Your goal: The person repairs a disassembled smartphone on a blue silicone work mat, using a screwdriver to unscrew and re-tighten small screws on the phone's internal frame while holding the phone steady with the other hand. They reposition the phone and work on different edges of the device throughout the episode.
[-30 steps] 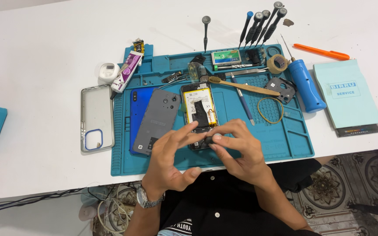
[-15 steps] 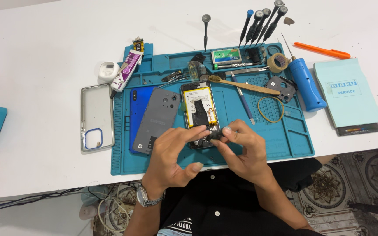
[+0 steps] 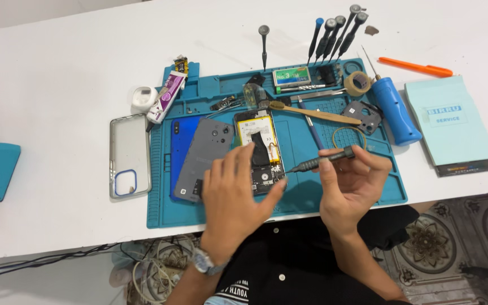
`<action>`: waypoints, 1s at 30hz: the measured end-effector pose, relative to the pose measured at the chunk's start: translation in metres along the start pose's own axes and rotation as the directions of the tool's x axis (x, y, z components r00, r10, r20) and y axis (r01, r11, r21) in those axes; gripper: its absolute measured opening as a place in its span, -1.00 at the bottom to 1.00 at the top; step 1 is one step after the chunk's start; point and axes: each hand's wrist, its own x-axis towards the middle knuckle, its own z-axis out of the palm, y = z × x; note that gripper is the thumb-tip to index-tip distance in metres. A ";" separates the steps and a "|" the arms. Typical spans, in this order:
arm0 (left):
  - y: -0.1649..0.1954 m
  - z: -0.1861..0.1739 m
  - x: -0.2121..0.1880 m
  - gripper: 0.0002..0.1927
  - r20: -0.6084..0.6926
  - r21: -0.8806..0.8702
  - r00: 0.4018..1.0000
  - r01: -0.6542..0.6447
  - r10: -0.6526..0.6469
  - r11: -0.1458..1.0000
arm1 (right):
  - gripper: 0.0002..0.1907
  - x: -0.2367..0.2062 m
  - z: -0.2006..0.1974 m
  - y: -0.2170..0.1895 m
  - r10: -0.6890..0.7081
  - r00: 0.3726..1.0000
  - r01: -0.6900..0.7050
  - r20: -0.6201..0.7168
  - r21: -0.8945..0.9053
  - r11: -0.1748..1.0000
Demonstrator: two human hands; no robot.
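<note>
An opened phone point(image 3: 260, 148) with a yellow-edged battery lies on a teal work mat point(image 3: 334, 181). My left hand point(image 3: 234, 195) rests over the phone's lower left, fingers spread, thumb beside its bottom edge. My right hand point(image 3: 351, 183) grips a dark screwdriver point(image 3: 323, 159) held nearly level, its tip pointing left at the phone's lower right corner. A grey back cover point(image 3: 203, 155) and a blue phone point(image 3: 181, 148) lie just left of the opened phone.
A clear phone case point(image 3: 129, 155) lies left of the mat. Several screwdrivers point(image 3: 334, 31) stand at the mat's far edge. A blue cylindrical tool point(image 3: 396, 110), a teal booklet point(image 3: 450, 120), an orange pen point(image 3: 414, 66), tape roll point(image 3: 359, 83), a wooden brush point(image 3: 317, 113) and a glue tube point(image 3: 165, 97) lie around.
My hands have drawn apart from a joint grip at the phone's bottom end. My right hand has lifted to the right and now holds the screwdriver out in view; my left hand flattened.
</note>
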 end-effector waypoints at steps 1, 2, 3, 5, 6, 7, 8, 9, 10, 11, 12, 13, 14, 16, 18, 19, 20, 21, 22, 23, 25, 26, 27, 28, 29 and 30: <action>0.007 0.004 0.000 -0.19 0.032 0.046 0.999 0.020 -0.021 0.999 | -0.54 0.000 -0.002 0.001 0.007 1.000 -0.007 -0.001 0.020 1.000; 0.013 0.007 0.000 -0.20 0.050 0.079 0.998 0.032 -0.036 0.996 | -0.54 0.000 -0.003 0.001 0.014 1.000 -0.013 -0.002 0.039 0.999; 0.018 0.011 0.002 -0.21 0.064 0.110 0.997 0.040 -0.047 0.993 | -0.54 -0.001 -0.005 0.001 0.005 1.000 -0.005 -0.005 0.046 0.999; 0.022 0.015 0.007 -0.29 0.052 0.149 0.997 0.042 -0.050 0.988 | -0.54 0.001 -0.006 0.002 -0.026 0.999 0.028 -0.023 0.063 0.998; 0.024 0.017 0.007 -0.34 0.034 0.154 0.998 0.040 -0.046 0.987 | -0.54 0.002 -0.007 0.002 -0.024 0.999 0.027 -0.034 0.072 0.997; 0.027 0.017 0.006 -0.40 0.021 0.159 0.998 0.048 -0.052 0.986 | -0.54 0.003 -0.008 0.002 -0.012 0.999 0.015 -0.039 0.079 0.997; 0.029 0.018 0.006 -0.40 0.023 0.153 0.998 0.061 -0.065 0.986 | -0.54 0.002 -0.010 0.000 0.008 0.999 -0.004 -0.041 0.085 0.996; 0.031 0.018 0.005 -0.40 0.021 0.147 0.997 0.069 -0.073 0.987 | -0.54 0.001 -0.011 -0.001 0.018 0.999 -0.014 -0.043 0.085 0.996; 0.031 0.019 0.007 -0.41 0.012 0.142 0.997 0.070 -0.072 0.987 | -0.54 0.002 -0.012 -0.001 0.018 0.999 -0.014 -0.047 0.088 0.996; 0.032 0.020 0.010 -0.40 0.021 0.147 0.996 0.078 -0.082 0.986 | -0.54 0.003 -0.012 -0.001 0.019 0.999 -0.014 -0.051 0.090 0.996; 0.034 0.021 0.011 -0.40 0.032 0.151 0.995 0.090 -0.096 0.984 | -0.53 0.004 -0.013 -0.001 0.021 0.998 -0.016 -0.057 0.095 0.995; 0.036 0.022 0.012 -0.39 0.042 0.155 0.993 0.105 -0.112 0.982 | -0.53 0.004 -0.013 -0.001 0.024 0.998 -0.018 -0.061 0.100 0.995; 0.037 0.022 0.014 -0.41 0.062 0.149 0.992 0.099 -0.110 0.984 | -0.53 0.004 -0.013 -0.001 0.029 0.998 -0.023 -0.061 0.105 0.994; 0.037 0.021 0.017 -0.44 0.103 0.134 0.989 0.095 -0.109 0.987 | -0.54 0.004 -0.014 -0.001 0.024 0.998 -0.017 -0.054 0.115 0.993; 0.034 0.016 0.019 -0.39 0.150 0.064 0.987 0.047 -0.056 0.997 | -0.54 0.003 -0.014 -0.002 0.021 0.998 -0.015 -0.055 0.105 0.994; 0.031 0.014 0.021 -0.36 0.165 0.028 0.986 0.029 -0.033 0.999 | -0.54 0.003 -0.015 -0.002 0.019 0.998 -0.014 -0.055 0.093 0.996; 0.026 0.010 0.024 -0.35 0.189 -0.023 0.982 0.005 -0.001 1.000 | -0.54 0.004 -0.014 -0.001 0.013 0.998 -0.009 -0.054 0.084 0.996; 0.020 0.005 0.027 -0.33 0.214 -0.074 0.976 -0.016 0.032 0.997 | -0.54 0.004 -0.014 -0.001 0.006 0.998 -0.001 -0.060 0.081 0.997; 0.014 0.000 0.028 -0.31 0.240 -0.124 0.969 -0.034 0.063 0.992 | -0.55 0.004 -0.013 -0.001 0.004 0.998 0.001 -0.065 0.079 0.997; 0.008 -0.005 0.029 -0.31 0.274 -0.144 0.957 -0.056 0.094 0.988 | -0.55 0.003 -0.013 0.000 0.000 0.997 0.005 -0.071 0.078 0.997; -0.002 -0.014 0.030 -0.32 0.339 -0.185 0.927 -0.106 0.164 0.977 | -0.58 0.002 -0.011 0.000 0.015 0.997 -0.012 -0.082 0.044 0.999; -0.004 -0.016 0.030 -0.32 0.350 -0.198 0.918 -0.123 0.187 0.972 | -0.59 0.001 -0.010 0.000 0.022 0.996 -0.020 -0.090 0.024 1.000; -0.006 -0.017 0.030 -0.32 0.359 -0.212 0.909 -0.143 0.213 0.967 | -0.59 0.001 -0.010 0.000 0.022 0.996 -0.021 -0.083 0.011 1.000; -0.008 -0.018 0.030 -0.32 0.367 -0.227 0.899 -0.163 0.239 0.960 | -0.59 0.001 -0.010 0.000 0.021 0.997 -0.021 -0.077 -0.003 1.000; -0.009 -0.020 0.030 -0.33 0.392 -0.250 0.887 -0.154 0.246 0.956 | -0.59 0.000 -0.010 0.000 0.022 0.997 -0.023 -0.070 -0.017 1.000; -0.011 -0.021 0.030 -0.34 0.416 -0.272 0.874 -0.144 0.251 0.951 | -0.61 -0.001 -0.009 0.000 0.010 0.998 -0.011 -0.068 -0.015 1.000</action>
